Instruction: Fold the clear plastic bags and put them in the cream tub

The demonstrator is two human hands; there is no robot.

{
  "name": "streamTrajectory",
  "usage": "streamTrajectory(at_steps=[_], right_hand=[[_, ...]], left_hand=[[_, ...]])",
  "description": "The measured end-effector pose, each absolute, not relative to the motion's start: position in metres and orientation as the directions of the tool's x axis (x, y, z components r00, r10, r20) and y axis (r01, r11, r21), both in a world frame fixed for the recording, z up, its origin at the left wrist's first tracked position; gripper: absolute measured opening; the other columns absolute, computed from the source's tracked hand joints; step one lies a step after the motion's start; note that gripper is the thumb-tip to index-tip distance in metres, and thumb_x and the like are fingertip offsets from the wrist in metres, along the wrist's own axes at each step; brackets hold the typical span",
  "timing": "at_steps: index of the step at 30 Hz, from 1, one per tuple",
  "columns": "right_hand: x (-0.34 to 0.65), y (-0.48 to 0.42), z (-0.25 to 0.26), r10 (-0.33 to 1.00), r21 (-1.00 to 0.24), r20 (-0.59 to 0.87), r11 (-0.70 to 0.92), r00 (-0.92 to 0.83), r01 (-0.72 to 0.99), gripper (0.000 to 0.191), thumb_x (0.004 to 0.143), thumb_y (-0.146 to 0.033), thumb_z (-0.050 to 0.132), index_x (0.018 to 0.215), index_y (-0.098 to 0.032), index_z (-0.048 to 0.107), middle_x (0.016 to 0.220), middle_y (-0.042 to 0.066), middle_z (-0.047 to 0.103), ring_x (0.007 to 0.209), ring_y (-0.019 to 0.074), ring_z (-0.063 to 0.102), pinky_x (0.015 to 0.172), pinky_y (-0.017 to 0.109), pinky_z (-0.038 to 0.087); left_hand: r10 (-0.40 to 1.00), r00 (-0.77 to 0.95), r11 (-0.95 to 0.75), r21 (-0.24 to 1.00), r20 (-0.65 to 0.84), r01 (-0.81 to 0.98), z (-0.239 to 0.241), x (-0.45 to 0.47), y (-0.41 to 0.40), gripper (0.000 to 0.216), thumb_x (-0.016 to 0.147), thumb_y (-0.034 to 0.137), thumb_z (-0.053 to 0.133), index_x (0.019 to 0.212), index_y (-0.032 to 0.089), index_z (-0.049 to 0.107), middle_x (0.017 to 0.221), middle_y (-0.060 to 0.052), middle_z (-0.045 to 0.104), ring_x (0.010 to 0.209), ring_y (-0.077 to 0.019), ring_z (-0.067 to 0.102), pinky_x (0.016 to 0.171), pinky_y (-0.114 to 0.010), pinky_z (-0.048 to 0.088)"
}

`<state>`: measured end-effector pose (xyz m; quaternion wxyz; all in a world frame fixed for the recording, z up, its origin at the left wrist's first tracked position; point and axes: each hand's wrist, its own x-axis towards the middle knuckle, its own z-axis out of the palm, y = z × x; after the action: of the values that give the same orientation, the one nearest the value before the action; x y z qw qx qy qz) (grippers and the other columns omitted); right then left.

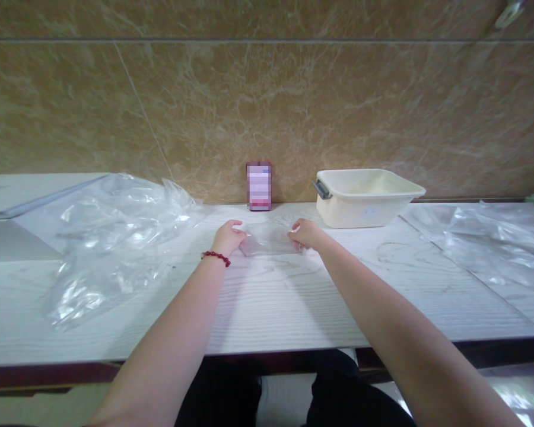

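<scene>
Between my hands, close above the white wood-grain table (pixel 267 314), a small clear plastic bag (pixel 269 238) is stretched out sideways. Its left end is pinched by my left hand (pixel 230 238), which has a dark red bead bracelet at the wrist. The right end sits between the fingers and thumb of my right hand (pixel 306 233). The bag is see-through, and I make out nothing inside it. Just beyond it a phone (pixel 258 187) with a lit, blurred screen leans upright against the wall.
A cream plastic basin (pixel 349 207) with a grey handle stands at the back right. Large crumpled clear plastic (pixel 115 243) lies on the left beside a white box (pixel 18 237). More clear plastic sheeting (pixel 502 237) covers the right side. A marble-patterned wall (pixel 267 107) rises behind the table.
</scene>
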<state>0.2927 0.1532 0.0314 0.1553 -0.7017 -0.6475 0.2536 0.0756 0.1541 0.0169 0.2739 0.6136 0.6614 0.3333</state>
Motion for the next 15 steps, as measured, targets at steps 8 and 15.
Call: streamTrajectory(at_steps=[8,15], right_hand=[[0.295,0.157,0.031,0.998,-0.51,0.022,-0.046,0.066,0.859,0.034,0.063,-0.027,0.055,0.094,-0.016,0.048,0.075,0.003,0.062,0.064,0.011,0.056,0.058,0.02,0.039],[0.294,0.158,0.029,0.99,-0.607,0.103,-0.015,0.098,0.795,0.033,0.062,-0.016,0.053,0.094,-0.016,0.048,0.078,0.001,0.06,0.064,0.0096,0.053,0.057,0.019,0.037]], left_hand=[[0.971,-0.182,-0.004,0.764,0.158,0.645,0.012,0.078,0.159,0.044,0.064,0.022,0.054,0.106,0.015,0.044,0.082,-0.006,0.063,0.069,-0.0148,0.058,0.062,-0.025,0.042],[0.939,-0.314,0.043,0.859,0.139,0.51,0.004,0.084,0.165,0.043,0.062,0.016,0.054,0.104,0.014,0.044,0.08,-0.004,0.062,0.063,-0.0119,0.057,0.056,-0.022,0.041]])
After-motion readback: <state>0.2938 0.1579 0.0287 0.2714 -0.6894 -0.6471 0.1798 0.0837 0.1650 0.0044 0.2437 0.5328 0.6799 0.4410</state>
